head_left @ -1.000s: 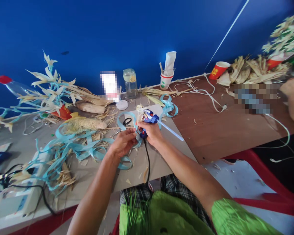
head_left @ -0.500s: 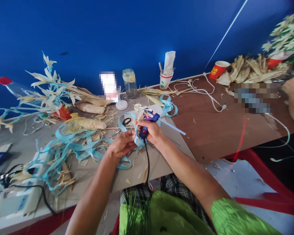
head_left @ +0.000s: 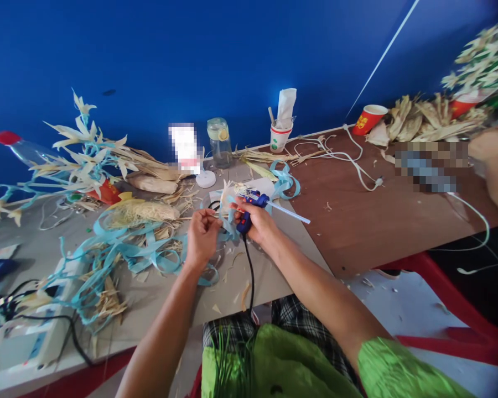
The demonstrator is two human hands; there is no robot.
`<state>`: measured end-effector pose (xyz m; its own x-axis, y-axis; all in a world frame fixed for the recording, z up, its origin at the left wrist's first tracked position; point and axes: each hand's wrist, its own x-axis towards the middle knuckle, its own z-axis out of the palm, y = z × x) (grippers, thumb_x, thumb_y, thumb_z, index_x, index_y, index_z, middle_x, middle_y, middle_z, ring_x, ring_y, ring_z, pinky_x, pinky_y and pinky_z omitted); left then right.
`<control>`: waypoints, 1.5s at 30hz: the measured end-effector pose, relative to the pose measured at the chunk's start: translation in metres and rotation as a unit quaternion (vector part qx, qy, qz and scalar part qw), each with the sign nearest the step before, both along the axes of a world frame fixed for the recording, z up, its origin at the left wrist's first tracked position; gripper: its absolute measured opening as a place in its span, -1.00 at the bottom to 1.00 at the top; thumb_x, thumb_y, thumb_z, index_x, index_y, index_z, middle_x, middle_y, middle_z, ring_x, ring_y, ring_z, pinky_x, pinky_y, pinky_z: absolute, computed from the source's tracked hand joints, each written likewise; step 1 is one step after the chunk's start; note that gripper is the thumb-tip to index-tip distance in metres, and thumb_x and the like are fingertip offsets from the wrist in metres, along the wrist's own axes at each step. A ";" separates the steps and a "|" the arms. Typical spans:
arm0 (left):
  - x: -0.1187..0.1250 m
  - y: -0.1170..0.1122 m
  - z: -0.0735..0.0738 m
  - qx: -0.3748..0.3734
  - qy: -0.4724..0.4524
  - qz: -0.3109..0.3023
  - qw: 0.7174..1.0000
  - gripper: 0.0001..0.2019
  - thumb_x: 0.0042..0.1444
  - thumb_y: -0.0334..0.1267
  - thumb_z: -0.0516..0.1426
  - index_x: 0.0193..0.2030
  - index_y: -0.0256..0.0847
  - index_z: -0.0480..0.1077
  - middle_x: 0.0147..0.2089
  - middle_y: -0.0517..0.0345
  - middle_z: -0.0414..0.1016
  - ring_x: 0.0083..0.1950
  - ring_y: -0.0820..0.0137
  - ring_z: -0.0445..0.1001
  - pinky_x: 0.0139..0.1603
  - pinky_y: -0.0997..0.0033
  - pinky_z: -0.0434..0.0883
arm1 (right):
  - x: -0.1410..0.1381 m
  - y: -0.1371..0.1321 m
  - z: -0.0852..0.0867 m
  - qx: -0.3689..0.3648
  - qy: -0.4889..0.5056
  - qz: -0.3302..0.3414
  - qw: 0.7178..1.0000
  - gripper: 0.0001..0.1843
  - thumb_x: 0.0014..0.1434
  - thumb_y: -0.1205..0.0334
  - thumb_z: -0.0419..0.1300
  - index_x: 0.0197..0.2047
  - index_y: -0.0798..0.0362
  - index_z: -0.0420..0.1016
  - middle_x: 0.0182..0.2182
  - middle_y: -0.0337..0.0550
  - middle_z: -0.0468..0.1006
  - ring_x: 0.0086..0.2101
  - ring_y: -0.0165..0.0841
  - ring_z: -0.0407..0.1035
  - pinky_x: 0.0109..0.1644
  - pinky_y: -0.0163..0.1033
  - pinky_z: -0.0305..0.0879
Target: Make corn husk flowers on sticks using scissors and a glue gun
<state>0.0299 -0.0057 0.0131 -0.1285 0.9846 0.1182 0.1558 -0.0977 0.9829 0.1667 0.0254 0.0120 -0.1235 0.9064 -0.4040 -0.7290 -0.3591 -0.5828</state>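
My right hand (head_left: 255,218) grips a blue glue gun (head_left: 244,222). A pale glue stick (head_left: 290,212) pokes out of its back end, and a black cord hangs from the handle. Light blue ribbon (head_left: 229,229) hangs between my two hands, beside a pale corn-husk flower (head_left: 227,193) in front of the gun. My left hand (head_left: 203,235) is just left of the ribbon, fingers pinched together. Whatever sits in that pinch is too small to make out; a thin stick (head_left: 184,218) runs behind this hand.
Tangled blue ribbon (head_left: 128,249) and husk scraps spread leftward, near a white power strip (head_left: 62,331). Behind stand a glass jar (head_left: 219,145), a paper cup (head_left: 280,137) and a husk-flower branch (head_left: 83,141). White cables (head_left: 359,160) cross the brown table. Another person's hand (head_left: 492,145) is at far right.
My left hand has drawn slightly left and up from the ribbon beside the gun, its fingers now pinched. The ribbon loop has shifted, and the glue gun has tilted slightly.
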 end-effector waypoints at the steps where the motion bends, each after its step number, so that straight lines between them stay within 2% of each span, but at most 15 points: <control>1: -0.001 -0.001 -0.001 0.017 0.045 0.010 0.999 -0.77 -0.01 -0.30 0.16 -0.21 -0.21 0.24 -0.52 0.30 0.33 -0.51 0.53 0.28 -0.43 0.52 0.21 | -0.001 -0.001 0.000 0.007 -0.018 -0.010 1.000 -0.64 -0.29 0.24 0.40 -0.38 0.08 0.39 -0.54 -0.28 0.50 -0.63 -0.54 0.23 -0.58 -0.41 0.10; 4: -0.002 -0.004 -0.006 0.062 0.170 0.016 0.983 -0.79 0.04 -0.33 0.12 -0.16 -0.18 0.25 -0.46 0.26 0.38 -0.45 0.48 0.34 -0.34 0.47 0.24 | -0.006 -0.003 0.000 0.046 -0.077 -0.036 0.995 -0.60 -0.33 0.21 0.41 -0.37 0.07 0.41 -0.59 -0.32 0.46 -0.63 -0.54 0.23 -0.59 -0.41 0.07; 8: -0.002 -0.008 -0.012 0.113 0.284 -0.020 0.952 -0.79 0.08 -0.34 0.06 -0.10 -0.18 0.24 -0.34 0.14 0.43 -0.35 0.41 0.39 -0.26 0.41 0.26 | -0.012 -0.006 -0.003 0.083 -0.166 -0.066 0.980 -0.65 -0.34 0.22 0.40 -0.42 0.06 0.41 -0.64 -0.38 0.40 -0.62 -0.53 0.22 -0.55 -0.39 0.12; 11: 0.002 -0.010 -0.015 0.137 0.315 -0.044 0.938 -0.80 0.11 -0.32 0.03 -0.10 -0.19 0.22 -0.30 0.09 0.44 -0.30 0.38 0.40 -0.23 0.38 0.27 | -0.014 -0.006 -0.006 0.090 -0.214 -0.074 0.970 -0.73 -0.31 0.21 0.36 -0.54 0.09 0.37 -0.71 -0.39 0.34 -0.64 -0.54 0.18 -0.55 -0.38 0.10; 13: 0.005 -0.011 -0.015 0.124 0.301 -0.046 0.944 -0.80 0.11 -0.32 0.02 -0.10 -0.19 0.21 -0.31 0.11 0.43 -0.32 0.39 0.39 -0.25 0.39 0.27 | -0.013 -0.006 -0.007 0.078 -0.232 -0.075 0.967 -0.76 -0.28 0.20 0.34 -0.60 0.10 0.35 -0.74 -0.38 0.31 -0.66 -0.54 0.16 -0.57 -0.38 0.07; 17: 0.011 -0.013 -0.011 0.055 0.188 -0.039 0.980 -0.79 0.06 -0.32 0.09 -0.14 -0.18 0.22 -0.41 0.21 0.42 -0.43 0.46 0.35 -0.34 0.46 0.24 | -0.011 -0.004 -0.005 0.061 -0.230 -0.074 0.969 -0.80 -0.28 0.23 0.30 -0.61 0.11 0.35 -0.77 -0.37 0.31 -0.69 -0.53 0.16 -0.58 -0.37 0.05; 20: 0.011 -0.009 -0.007 -0.036 0.001 -0.067 0.997 -0.72 -0.03 -0.29 0.19 -0.18 -0.18 0.21 -0.50 0.30 0.37 -0.53 0.54 0.28 -0.47 0.53 0.18 | -0.008 -0.004 -0.001 0.071 -0.182 -0.045 0.980 -0.84 -0.27 0.26 0.27 -0.62 0.12 0.36 -0.77 -0.34 0.33 -0.68 -0.53 0.17 -0.58 -0.38 0.05; 25: 0.005 -0.004 0.001 -0.197 -0.241 -0.123 0.942 -0.58 -0.20 -0.30 0.32 -0.21 -0.24 0.24 -0.50 0.30 0.37 -0.56 0.59 0.31 -0.50 0.58 0.20 | 0.001 -0.005 0.006 0.118 -0.063 0.026 0.991 -0.86 -0.27 0.32 0.27 -0.56 0.13 0.39 -0.66 -0.30 0.41 -0.66 -0.57 0.14 -0.58 -0.40 -0.02; 29: 0.000 -0.004 0.007 -0.268 -0.321 -0.170 0.892 -0.58 -0.24 -0.35 0.34 -0.22 -0.29 0.28 -0.46 0.26 0.38 -0.58 0.63 0.26 -0.56 0.60 0.17 | 0.005 -0.005 0.006 0.114 -0.030 0.106 0.987 -0.88 -0.16 0.30 0.26 -0.50 0.19 0.47 -0.78 -0.37 0.22 -0.68 -0.58 0.04 -0.57 -0.40 0.00; 31: 0.000 -0.005 0.007 -0.273 -0.328 -0.186 0.885 -0.58 -0.24 -0.35 0.33 -0.22 -0.29 0.29 -0.47 0.25 0.36 -0.58 0.63 0.25 -0.58 0.60 0.13 | 0.006 -0.005 0.005 0.111 -0.005 0.141 0.984 -0.88 -0.13 0.31 0.25 -0.47 0.20 0.47 -0.79 -0.38 0.19 -0.67 -0.58 0.02 -0.55 -0.40 0.03; 33: 0.001 -0.004 0.005 -0.244 -0.310 -0.174 0.902 -0.59 -0.21 -0.36 0.32 -0.21 -0.26 0.28 -0.49 0.28 0.34 -0.57 0.61 0.26 -0.57 0.60 0.13 | 0.005 -0.005 0.003 0.108 0.012 0.146 0.983 -0.89 -0.14 0.33 0.24 -0.45 0.18 0.45 -0.75 -0.37 0.24 -0.66 -0.58 0.02 -0.56 -0.41 0.02; 35: 0.002 -0.003 0.003 -0.178 -0.269 -0.135 0.937 -0.62 -0.17 -0.36 0.29 -0.20 -0.24 0.25 -0.54 0.33 0.31 -0.57 0.61 0.24 -0.55 0.60 0.14 | 0.004 -0.003 0.000 0.089 0.031 0.124 0.988 -0.86 -0.16 0.38 0.23 -0.42 0.15 0.42 -0.66 -0.33 0.36 -0.66 -0.60 0.03 -0.57 -0.42 0.00; 39: 0.004 -0.002 -0.001 -0.026 -0.109 -0.028 0.993 -0.69 -0.08 -0.36 0.21 -0.18 -0.22 0.21 -0.58 0.37 0.27 -0.57 0.59 0.20 -0.52 0.59 0.13 | 0.004 0.001 -0.003 0.017 0.057 0.065 0.996 -0.73 -0.23 0.45 0.22 -0.36 0.09 0.37 -0.48 -0.29 0.49 -0.65 -0.62 0.05 -0.58 -0.44 0.03; 42: 0.004 -0.004 -0.001 0.028 0.029 0.015 0.999 -0.73 -0.01 -0.36 0.14 -0.15 -0.21 0.20 -0.56 0.36 0.26 -0.56 0.56 0.20 -0.52 0.56 0.13 | 0.001 -0.001 -0.001 0.032 0.032 0.039 0.998 -0.73 -0.24 0.39 0.28 -0.38 0.08 0.37 -0.50 -0.29 0.49 -0.65 -0.61 0.09 -0.59 -0.43 0.02; 45: 0.003 -0.006 -0.005 0.057 0.155 0.030 0.986 -0.74 0.02 -0.37 0.09 -0.11 -0.20 0.22 -0.52 0.33 0.29 -0.53 0.53 0.24 -0.45 0.51 0.18 | -0.007 -0.006 0.000 0.088 -0.046 -0.005 0.995 -0.73 -0.26 0.29 0.34 -0.44 0.08 0.38 -0.59 -0.33 0.43 -0.65 -0.57 0.16 -0.58 -0.40 0.05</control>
